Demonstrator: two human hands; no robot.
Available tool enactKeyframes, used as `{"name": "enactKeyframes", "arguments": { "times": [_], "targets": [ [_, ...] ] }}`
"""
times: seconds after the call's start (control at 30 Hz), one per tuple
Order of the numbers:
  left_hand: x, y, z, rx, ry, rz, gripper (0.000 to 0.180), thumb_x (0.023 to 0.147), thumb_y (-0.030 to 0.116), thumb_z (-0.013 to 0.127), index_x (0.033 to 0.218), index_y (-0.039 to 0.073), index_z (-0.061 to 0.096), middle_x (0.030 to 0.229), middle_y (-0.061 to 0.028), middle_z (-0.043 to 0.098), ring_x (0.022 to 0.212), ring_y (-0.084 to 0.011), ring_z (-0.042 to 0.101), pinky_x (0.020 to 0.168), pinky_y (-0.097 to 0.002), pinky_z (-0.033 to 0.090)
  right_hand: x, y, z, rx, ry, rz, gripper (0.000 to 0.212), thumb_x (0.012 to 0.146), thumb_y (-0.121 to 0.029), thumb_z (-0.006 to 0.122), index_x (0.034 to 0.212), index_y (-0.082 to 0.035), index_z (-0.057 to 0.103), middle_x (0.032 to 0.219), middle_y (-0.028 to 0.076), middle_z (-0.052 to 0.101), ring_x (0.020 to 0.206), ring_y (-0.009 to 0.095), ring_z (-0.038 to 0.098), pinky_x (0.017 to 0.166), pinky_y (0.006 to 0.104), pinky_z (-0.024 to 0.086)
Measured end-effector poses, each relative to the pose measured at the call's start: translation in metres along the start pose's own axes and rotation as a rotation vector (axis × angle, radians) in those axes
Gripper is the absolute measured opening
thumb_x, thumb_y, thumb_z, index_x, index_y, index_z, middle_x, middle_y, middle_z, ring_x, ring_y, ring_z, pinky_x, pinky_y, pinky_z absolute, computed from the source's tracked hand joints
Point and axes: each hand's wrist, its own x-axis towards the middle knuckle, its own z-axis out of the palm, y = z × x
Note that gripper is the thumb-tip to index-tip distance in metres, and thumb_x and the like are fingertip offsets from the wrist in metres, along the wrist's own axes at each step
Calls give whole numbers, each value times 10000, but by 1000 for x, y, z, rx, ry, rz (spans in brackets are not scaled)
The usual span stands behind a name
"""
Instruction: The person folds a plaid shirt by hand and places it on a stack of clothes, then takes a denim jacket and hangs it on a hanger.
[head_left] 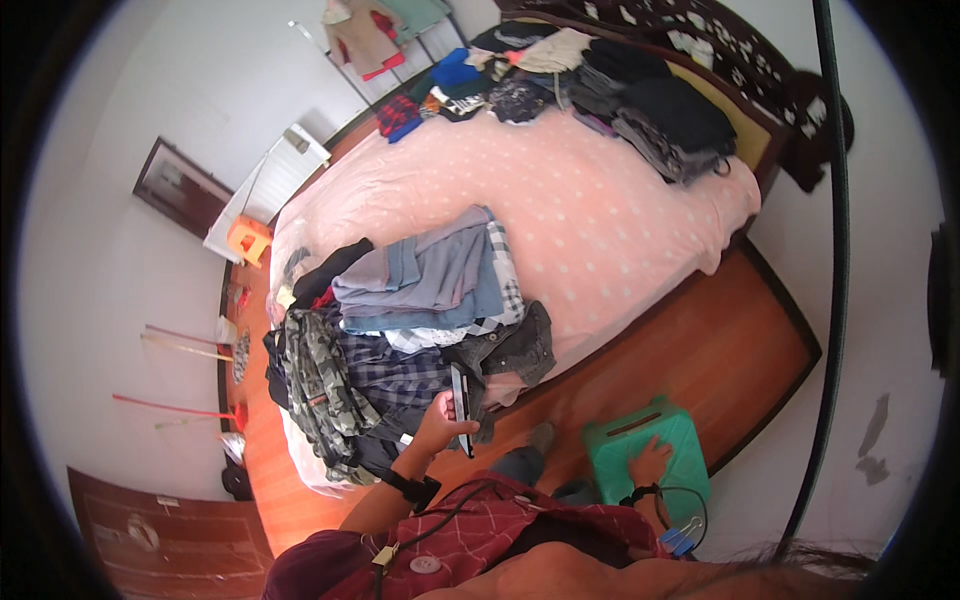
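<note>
My left hand is closed round a dark, thin smartphone, held upright on edge in front of the clothes at the near end of the bed. To its left lies a camouflage jacket. Behind the phone are dark grey denim and a navy checked shirt. On top of the pile sit folded blue-grey garments. My right hand rests on the top of a green plastic stool, its fingers laid out on the surface and holding nothing.
The bed has a pink dotted cover; more clothes are heaped by its dark headboard. A black cable hangs at the right. An orange stool, brooms and a dustpan stand along the left wall.
</note>
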Motion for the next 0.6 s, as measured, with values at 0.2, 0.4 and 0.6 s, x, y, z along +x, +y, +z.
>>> {"name": "enactKeyframes", "arguments": {
  "times": [0.2, 0.4, 0.6],
  "targets": [
    [24, -17, -29, 4, 61, 27, 869, 567, 169, 915, 1272, -20, 444, 1051, -52, 597, 956, -152, 583, 836, -330, 495, 26, -19, -37, 329, -15, -140, 495, 842, -308, 646, 1201, 31, 616, 1161, 254, 633, 1109, 408, 577, 918, 462, 489],
    [97, -1, -38, -49, -59, 78, 822, 571, 195, 923, 1226, -11, 471, 1023, -56, 588, 932, -136, 571, 835, -328, 492, 35, -148, -34, 407, -58, -472, 515, 861, -348, 676, 1213, 22, 608, 1074, 200, 683, 911, 290, 685, 795, 390, 543],
    [194, 38, -17, 5, -185, 169, 743, 556, 268, 916, 1139, -7, 545, 968, -78, 632, 875, -157, 607, 789, -337, 504, 38, -261, -48, 429, -319, -666, 486, 882, -305, 668, 1248, 5, 593, 1066, 184, 679, 931, 239, 676, 784, 358, 545]
  ]
}}
